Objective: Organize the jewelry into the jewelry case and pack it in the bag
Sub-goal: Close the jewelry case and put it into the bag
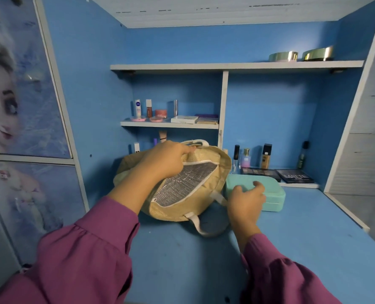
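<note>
Bag (188,200) lies on its side on the blue desk (291,249), toward the back edge, left of centre. Tan woven outside; mouth gapes toward the camera, showing silver lining (182,183) edged with a white zip. One white strap (196,222) loops onto the desk at the front of the bag.

Left hand (166,160) is on top of the bag, fingers curled over the upper rim of the mouth, gripping it and holding the opening up. Purple sleeve (90,249) covers the forearm.

Case (272,191), mint green, lid closed, sits flat on the desk just right of the bag; its left end touches or is hidden by the bag's side, cannot tell which. No jewelry visible outside it.

Right hand (246,198) is at the case's near left corner, thumb and fingers spread and bent over the lid's edge. Fingertips rest on the lid; a firm grip is not clear.

Behind the case, along the back edge: two dark palettes (276,174) lying flat, with a gloss tube, a small perfume bottle (246,158) and a foundation bottle (266,156) upright behind them.

Small shelf (169,124) above the bag carries tubes, pink jars and flat compacts. Top shelf (237,66), right end: two round metallic tins (300,55) side by side.
</note>
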### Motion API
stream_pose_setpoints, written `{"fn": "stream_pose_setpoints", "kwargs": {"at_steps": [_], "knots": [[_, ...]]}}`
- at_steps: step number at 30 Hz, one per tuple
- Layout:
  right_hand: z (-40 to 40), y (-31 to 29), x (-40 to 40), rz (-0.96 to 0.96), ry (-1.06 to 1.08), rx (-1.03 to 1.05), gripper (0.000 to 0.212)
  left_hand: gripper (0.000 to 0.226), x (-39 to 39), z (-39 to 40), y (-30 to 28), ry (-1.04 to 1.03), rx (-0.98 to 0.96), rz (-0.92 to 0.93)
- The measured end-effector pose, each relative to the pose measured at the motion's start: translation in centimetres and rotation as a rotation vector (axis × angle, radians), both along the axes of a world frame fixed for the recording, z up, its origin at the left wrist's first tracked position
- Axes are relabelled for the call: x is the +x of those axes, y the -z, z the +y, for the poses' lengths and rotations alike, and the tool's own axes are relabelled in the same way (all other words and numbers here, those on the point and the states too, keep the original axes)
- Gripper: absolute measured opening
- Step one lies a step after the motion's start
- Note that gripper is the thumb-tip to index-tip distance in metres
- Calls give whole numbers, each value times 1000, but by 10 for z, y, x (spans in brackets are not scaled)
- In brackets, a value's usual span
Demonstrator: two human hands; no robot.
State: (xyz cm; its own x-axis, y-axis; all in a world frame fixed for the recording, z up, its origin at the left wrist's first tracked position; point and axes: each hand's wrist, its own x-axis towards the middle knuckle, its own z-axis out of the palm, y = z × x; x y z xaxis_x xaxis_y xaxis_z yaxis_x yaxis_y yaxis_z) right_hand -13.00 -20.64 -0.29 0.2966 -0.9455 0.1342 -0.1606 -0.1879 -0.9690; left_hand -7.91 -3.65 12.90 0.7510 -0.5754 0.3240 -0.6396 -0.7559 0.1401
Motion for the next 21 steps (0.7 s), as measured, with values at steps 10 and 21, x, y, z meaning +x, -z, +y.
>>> {"fn": "stream_pose_setpoints", "kwargs": {"at_steps": [10, 21], "knots": [[-10, -3, 10, 227, 32, 205, 96, 78, -3, -1, -1, 9, 15, 14], [-32, -10, 20, 306, -82, 218, 75, 76, -5, -3, -5, 3, 24, 31]]}}
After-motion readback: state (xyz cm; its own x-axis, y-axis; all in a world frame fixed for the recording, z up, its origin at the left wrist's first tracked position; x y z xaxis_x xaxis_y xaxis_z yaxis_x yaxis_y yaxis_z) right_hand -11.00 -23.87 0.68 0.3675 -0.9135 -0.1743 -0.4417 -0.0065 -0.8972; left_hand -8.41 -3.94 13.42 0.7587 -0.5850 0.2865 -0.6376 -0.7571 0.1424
